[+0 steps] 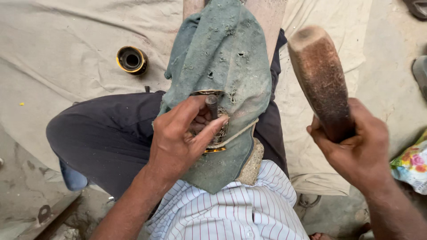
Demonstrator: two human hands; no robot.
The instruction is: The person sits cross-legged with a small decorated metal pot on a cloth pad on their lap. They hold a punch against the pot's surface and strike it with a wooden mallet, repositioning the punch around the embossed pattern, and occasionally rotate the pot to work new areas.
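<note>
My left hand (180, 138) pinches a short dark metal punch (212, 106) upright against a brass-coloured ring-shaped piece (218, 133). The piece lies on a worn green cloth (222, 58) draped over a stone block (251, 166) on my lap. My right hand (356, 146) grips a thick brown wooden mallet (320, 80), raised to the right of the cloth with its blunt end pointing away from me. Part of the brass piece is hidden under my fingers.
A round black and yellow ring-shaped part (131, 59) rests on the beige sheet (66, 44) at the upper left. My dark trouser leg (106, 133) crosses the left. A flowered cloth (411, 164) lies at the right edge, and a metal strip (44, 218) at the lower left.
</note>
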